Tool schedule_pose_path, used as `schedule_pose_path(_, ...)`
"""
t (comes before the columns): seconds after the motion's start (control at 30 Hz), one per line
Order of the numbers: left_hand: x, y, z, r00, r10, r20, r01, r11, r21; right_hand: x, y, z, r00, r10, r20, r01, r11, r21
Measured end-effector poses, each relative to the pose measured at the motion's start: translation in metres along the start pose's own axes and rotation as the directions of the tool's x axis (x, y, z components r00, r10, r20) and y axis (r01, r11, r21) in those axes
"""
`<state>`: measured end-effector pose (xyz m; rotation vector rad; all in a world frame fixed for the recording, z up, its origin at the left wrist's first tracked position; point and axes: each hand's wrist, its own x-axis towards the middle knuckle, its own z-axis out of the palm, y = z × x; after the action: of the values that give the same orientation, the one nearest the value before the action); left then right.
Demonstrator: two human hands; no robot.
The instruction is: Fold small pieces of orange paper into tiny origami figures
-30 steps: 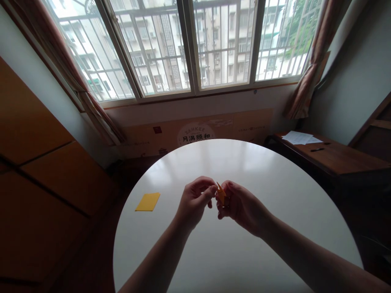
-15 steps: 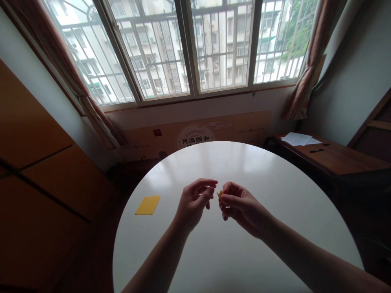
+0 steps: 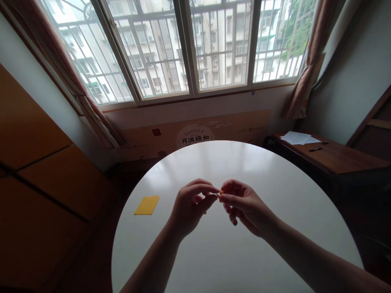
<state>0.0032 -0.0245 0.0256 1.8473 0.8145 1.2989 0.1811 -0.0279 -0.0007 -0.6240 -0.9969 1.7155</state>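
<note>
Over the middle of the white round table (image 3: 214,260), both hands meet at a small folded piece of yellow paper (image 3: 219,195). My left hand (image 3: 192,207) pinches its left tip between thumb and forefinger. From the other side, my right hand (image 3: 242,205) grips it between thumb and fingers, which hide most of its shape. Its lower fingers hang loosely curled. A flat yellow paper square (image 3: 147,205) lies on the table to the left, apart from both hands.
Past the far table edge is a low printed panel (image 3: 238,126) under a barred window (image 3: 220,49). A wooden side table (image 3: 342,156) at the right bears white sheets (image 3: 299,138) and a dark pen-like item (image 3: 315,149). An orange-brown cabinet (image 3: 55,183) stands at the left.
My left hand has closed its thumb and forefinger onto the folded yellow paper's left tip. Before, its fingers were apart from it. My right hand keeps its hold.
</note>
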Motion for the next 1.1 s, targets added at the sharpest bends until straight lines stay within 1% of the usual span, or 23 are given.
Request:
schedule_pose_path(0.13,0.001,0.003,-0.002,0.999,0.033,0.011,-0.033,0.997,0.070,0.001,0.000,-0.001,1.000,-0.002,-0.001,0.002,1.000,-0.001)
schedule_pose_path(0.27,0.002,0.003,-0.003,1.000,0.017,0.021,-0.019,0.996,0.089,0.001,-0.001,-0.001,0.999,-0.031,-0.005,0.031,0.999,-0.021)
schedule_pose_path(0.43,0.002,0.000,-0.005,0.994,-0.077,0.079,0.081,0.995,-0.058,0.001,0.001,-0.001,0.999,-0.020,0.034,0.020,1.000,-0.008)
schedule_pose_path(0.57,0.002,-0.001,-0.005,0.990,-0.082,0.116,0.099,0.984,-0.146,0.002,0.002,-0.001,0.997,0.021,0.078,-0.024,0.999,0.044)
schedule_pose_path(0.77,0.002,-0.005,-0.002,0.990,-0.085,0.110,0.106,0.974,-0.202,0.001,0.005,-0.001,0.985,0.088,0.146,-0.108,0.985,0.135)
schedule_pose_path(0.87,0.002,-0.006,0.001,0.987,-0.113,0.112,0.139,0.958,-0.251,0.000,0.006,-0.002,0.980,0.107,0.165,-0.134,0.978,0.162)
schedule_pose_path(1.0,0.002,-0.007,0.002,0.981,-0.150,0.122,0.179,0.942,-0.282,0.001,0.007,-0.003,0.977,0.087,0.192,-0.119,0.979,0.163)
schedule_pose_path(1.1,0.001,-0.005,0.000,0.984,-0.120,0.132,0.150,0.956,-0.254,0.002,0.006,-0.002,0.981,0.049,0.186,-0.075,0.988,0.136)
